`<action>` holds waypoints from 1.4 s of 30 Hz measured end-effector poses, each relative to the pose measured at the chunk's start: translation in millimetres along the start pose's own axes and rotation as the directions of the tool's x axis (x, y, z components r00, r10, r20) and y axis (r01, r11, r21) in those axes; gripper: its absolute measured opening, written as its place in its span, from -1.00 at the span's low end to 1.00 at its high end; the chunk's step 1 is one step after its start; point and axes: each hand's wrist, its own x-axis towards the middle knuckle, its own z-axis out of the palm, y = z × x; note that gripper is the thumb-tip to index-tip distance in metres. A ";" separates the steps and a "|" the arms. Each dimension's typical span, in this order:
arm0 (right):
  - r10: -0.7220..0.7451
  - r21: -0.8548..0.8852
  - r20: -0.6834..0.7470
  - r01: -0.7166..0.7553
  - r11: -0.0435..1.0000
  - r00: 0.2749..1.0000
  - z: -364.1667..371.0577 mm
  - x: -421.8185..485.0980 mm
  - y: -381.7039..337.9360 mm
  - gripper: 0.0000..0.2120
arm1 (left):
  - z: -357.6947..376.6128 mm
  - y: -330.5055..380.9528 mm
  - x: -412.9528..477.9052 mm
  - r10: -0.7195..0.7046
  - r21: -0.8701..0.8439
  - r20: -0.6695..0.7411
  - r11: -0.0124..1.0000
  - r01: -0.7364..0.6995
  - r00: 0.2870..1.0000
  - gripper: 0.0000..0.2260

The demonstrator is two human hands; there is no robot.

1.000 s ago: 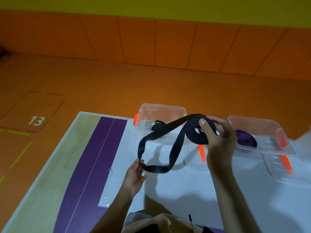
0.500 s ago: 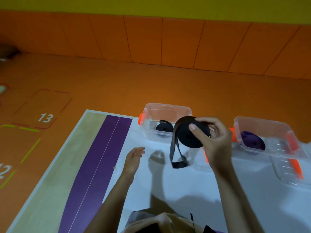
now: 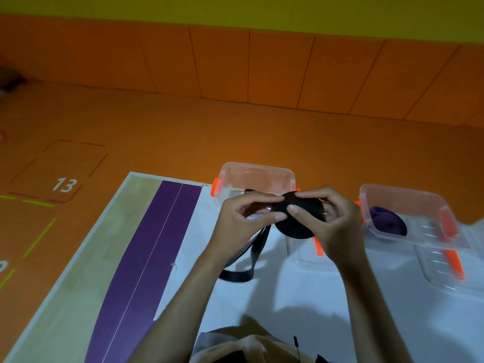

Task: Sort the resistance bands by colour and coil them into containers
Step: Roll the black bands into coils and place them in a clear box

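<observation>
A black resistance band (image 3: pixel 298 221), mostly wound into a round coil, is held above the white table. My right hand (image 3: pixel 332 224) grips the coil from the right, thumb across its face. My left hand (image 3: pixel 243 218) pinches the coil's left edge with thumb and fingers. A loose loop of the band hangs down to the table below my left hand. Behind the hands stands a clear container (image 3: pixel 256 176) with orange clips; another black band shows inside it, mostly hidden. To the right, a second clear container (image 3: pixel 408 200) holds a coiled purple band (image 3: pixel 387 224).
Two clear lids with orange clips lie on the white table (image 3: pixel 288 297), one (image 3: pixel 311 258) under my right hand, one (image 3: pixel 445 268) at the right edge. A purple stripe and wooden board edge run along the left. Orange floor and wall lie beyond.
My left hand let go of the band's loose loop, then rose to pinch the coil. The hanging loop has grown much shorter as the coil got thicker.
</observation>
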 end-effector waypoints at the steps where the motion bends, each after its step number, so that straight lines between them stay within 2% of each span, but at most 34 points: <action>1: -0.001 0.015 -0.019 0.001 1.000 1.000 0.5 0.1 -0.4 -0.81 | -0.1 -0.8 -1.4 -0.009 -0.014 0.013 1.000 0.009 1.000 -0.68; 5: 0.036 0.093 -0.070 -0.029 0.995 0.997 7.6 -0.9 4.9 -0.80 | -9.6 1.9 -0.9 -0.091 0.043 0.102 0.995 0.087 0.991 -0.58; 10: 0.070 0.150 0.001 -0.070 0.986 0.998 2.1 0.9 10.2 -0.70 | -13.3 13.3 3.7 0.027 0.076 0.031 0.997 -0.030 0.999 -0.71; 13: 0.068 0.166 -0.019 -0.064 0.984 0.998 -1.7 7.6 9.4 -0.69 | -12.0 13.1 3.3 0.062 0.057 -0.011 0.996 -0.061 0.998 -0.74; 17: 0.081 0.253 -0.065 -0.062 0.965 0.995 9.3 5.7 14.0 -0.75 | -23.1 11.1 4.1 0.042 0.077 0.071 0.996 -0.047 0.997 -0.61; 20: 0.130 0.301 -0.028 -0.116 0.947 0.991 14.3 0.7 19.5 -0.79 | -26.1 11.9 5.6 0.056 0.108 0.070 0.992 -0.063 0.996 -0.64; 25: 0.154 0.292 -0.073 -0.127 0.948 0.985 15.8 0.7 20.9 -0.74 | -22.9 10.5 3.4 0.076 0.069 0.000 0.995 -0.076 0.997 -0.75; 28: 0.162 0.285 -0.138 -0.117 0.951 0.977 23.0 0.9 18.2 -0.80 | -26.4 9.0 1.5 0.047 0.064 0.006 0.997 -0.048 0.999 -0.65; 31: 0.118 0.294 -0.076 -0.091 0.951 0.990 31.2 0.3 17.8 -0.79 | -35.4 12.3 4.7 0.041 0.076 0.036 0.996 -0.044 0.998 -0.62; 34: 0.083 0.314 -0.006 -0.077 0.946 0.997 36.3 1.3 19.2 -0.77 | -37.9 12.6 5.0 0.046 0.084 -0.003 0.995 -0.046 0.999 -0.64; 37: 0.152 0.291 -0.091 -0.120 0.949 0.984 41.9 4.4 20.7 -0.74 | -35.8 7.5 0.0 0.043 0.055 -0.090 0.998 -0.038 0.995 -0.65; 39: 0.188 0.325 -0.128 -0.137 0.936 0.974 50.2 4.3 21.5 -0.74 | -38.9 6.3 -1.3 0.038 0.037 -0.082 0.999 -0.036 0.996 -0.62; 42: 0.186 0.329 -0.051 -0.160 0.931 0.981 61.5 4.0 20.8 -0.75 | -50.3 8.0 1.1 0.015 0.015 -0.041 1.000 -0.014 0.999 -0.63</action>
